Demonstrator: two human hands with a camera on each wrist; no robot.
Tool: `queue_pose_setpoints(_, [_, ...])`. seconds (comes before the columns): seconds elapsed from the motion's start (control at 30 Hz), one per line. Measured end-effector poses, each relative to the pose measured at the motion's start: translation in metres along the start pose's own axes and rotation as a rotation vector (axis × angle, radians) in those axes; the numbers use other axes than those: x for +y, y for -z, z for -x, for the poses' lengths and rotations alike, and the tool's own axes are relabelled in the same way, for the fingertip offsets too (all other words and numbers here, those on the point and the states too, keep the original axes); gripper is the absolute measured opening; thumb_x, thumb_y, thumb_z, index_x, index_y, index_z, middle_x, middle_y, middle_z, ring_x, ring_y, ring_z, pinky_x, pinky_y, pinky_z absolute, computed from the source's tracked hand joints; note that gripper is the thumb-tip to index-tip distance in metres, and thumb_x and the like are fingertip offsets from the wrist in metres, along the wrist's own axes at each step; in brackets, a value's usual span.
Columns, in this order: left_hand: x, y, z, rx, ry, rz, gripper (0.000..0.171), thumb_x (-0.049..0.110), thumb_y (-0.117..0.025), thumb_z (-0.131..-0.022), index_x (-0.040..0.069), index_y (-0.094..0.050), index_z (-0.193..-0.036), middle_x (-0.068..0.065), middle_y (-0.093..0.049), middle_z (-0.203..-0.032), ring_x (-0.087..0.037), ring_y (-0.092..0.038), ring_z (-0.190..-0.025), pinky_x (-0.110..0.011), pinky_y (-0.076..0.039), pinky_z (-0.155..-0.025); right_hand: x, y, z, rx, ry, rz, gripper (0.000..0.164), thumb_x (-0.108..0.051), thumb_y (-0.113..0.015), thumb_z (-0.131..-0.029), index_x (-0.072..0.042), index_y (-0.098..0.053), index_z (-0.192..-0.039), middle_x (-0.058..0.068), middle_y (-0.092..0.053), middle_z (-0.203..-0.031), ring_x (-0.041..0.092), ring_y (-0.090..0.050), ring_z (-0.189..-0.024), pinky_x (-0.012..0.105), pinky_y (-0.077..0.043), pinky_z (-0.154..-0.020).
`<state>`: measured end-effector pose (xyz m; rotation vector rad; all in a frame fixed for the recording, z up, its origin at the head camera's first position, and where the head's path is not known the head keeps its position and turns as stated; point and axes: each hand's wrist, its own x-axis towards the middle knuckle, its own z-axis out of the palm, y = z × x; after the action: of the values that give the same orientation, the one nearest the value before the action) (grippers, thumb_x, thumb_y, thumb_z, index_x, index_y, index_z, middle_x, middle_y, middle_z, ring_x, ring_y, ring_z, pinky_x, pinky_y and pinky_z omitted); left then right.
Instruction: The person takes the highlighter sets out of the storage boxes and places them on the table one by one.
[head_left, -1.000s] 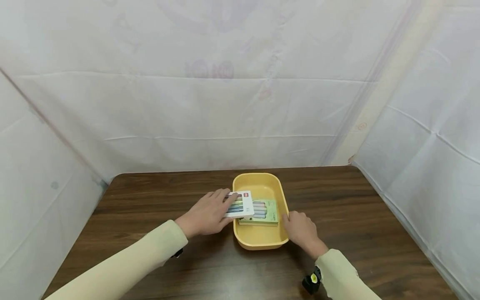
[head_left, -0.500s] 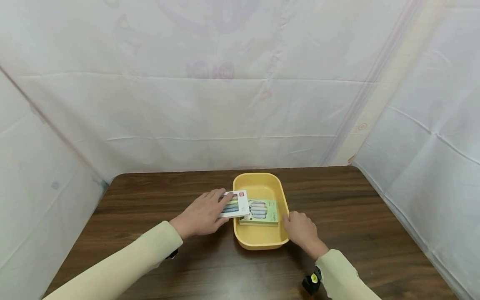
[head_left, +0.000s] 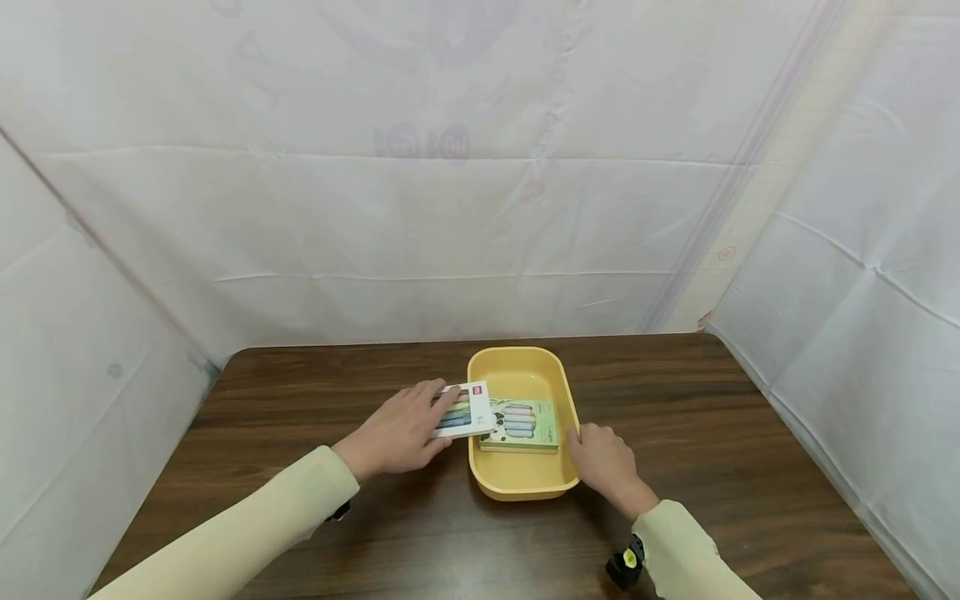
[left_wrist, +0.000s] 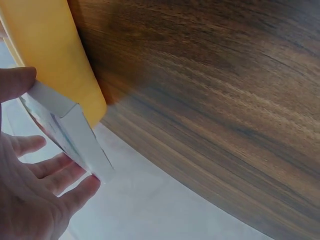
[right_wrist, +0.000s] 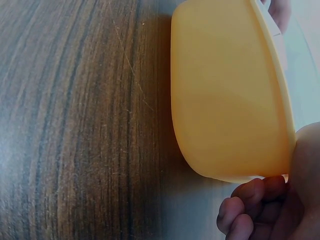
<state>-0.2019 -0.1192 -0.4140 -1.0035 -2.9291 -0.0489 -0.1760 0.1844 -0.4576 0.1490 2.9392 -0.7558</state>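
Head view: flat white cardboard pen box (head_left: 462,412), over the nine-o'clock rim of a yellow plastic tub (head_left: 517,477), which holds a flat green box (head_left: 522,426) (hidden from both wrist views). Left hand (head_left: 397,429), part-spread, grips the white box by opposite edges; likely light, stiff, crushable, best held so. Right hand (head_left: 603,461) grips the four-o'clock rim; right wrist view alone shows its fingertips.

On the dark brown wood-grain surface (head_left: 315,375), the person's right hand (head_left: 606,464) grips a yellow round-cornered tub (head_left: 517,479) holding a pale-green printed box (head_left: 546,431); the left hand (head_left: 397,429) holds a flat white box (head_left: 481,408) over the tub's left rim.
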Motion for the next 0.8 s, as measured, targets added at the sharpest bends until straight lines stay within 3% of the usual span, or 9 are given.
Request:
queue_pose_setpoints(0.57, [-0.005,-0.002,0.008,-0.002,0.011,0.023,0.067,0.041,-0.057,-0.093,0.013,-0.034,-0.148,-0.016,-0.041,-0.143,-0.028,-0.046,-0.128,-0.044,-0.044,-0.103,-0.001,-0.001,0.0,0.001,0.004,-0.003,0.044,-0.029,-0.035,-0.101,-0.011,-0.05,-0.063,0.003,-0.05,-0.055,0.016,-0.046,-0.045,0.026,-0.034,-0.042])
queue_pose_setpoints(0.8, [-0.008,-0.005,0.011,-0.008,0.018,0.031,0.066,0.041,-0.057,-0.093,0.017,-0.034,-0.149,-0.014,-0.04,-0.143,-0.026,-0.047,-0.125,-0.044,-0.045,-0.101,-0.002,-0.001,-0.001,-0.003,-0.004,-0.017,0.045,-0.029,-0.036,-0.101,-0.011,-0.05,-0.063,0.003,-0.051,-0.055,0.016,-0.047,-0.045,0.026,-0.034,-0.042])
